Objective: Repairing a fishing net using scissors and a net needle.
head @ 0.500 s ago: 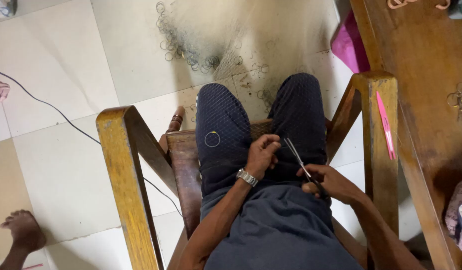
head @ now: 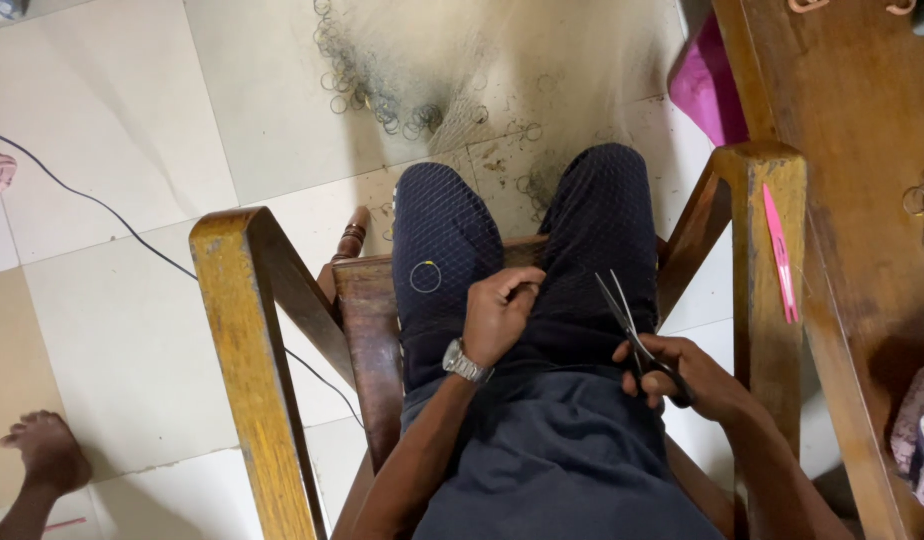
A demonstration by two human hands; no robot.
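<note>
I sit in a wooden armchair [head: 247,330] and look down at my lap. My left hand [head: 500,312], with a metal wristwatch [head: 466,364], is pinched on a fine netting thread over my thigh. My right hand [head: 682,375] holds a pair of scissors [head: 625,320] with the blades slightly apart, pointing up and away from me. A thin fishing net [head: 452,80] with small metal rings runs from my lap down over the tiled floor. One ring [head: 425,277] lies on my left thigh.
A wooden table [head: 862,150] stands at the right, with a pink netting needle [head: 780,250] on the chair's right arm. Pink cloth [head: 707,85] lies beside it. A black cable [head: 102,205] crosses the tiles. Another person's foot [head: 44,450] is at bottom left.
My right hand has drawn the scissors a little to the right, away from my left hand. The left hand keeps its pinch on the thread.
</note>
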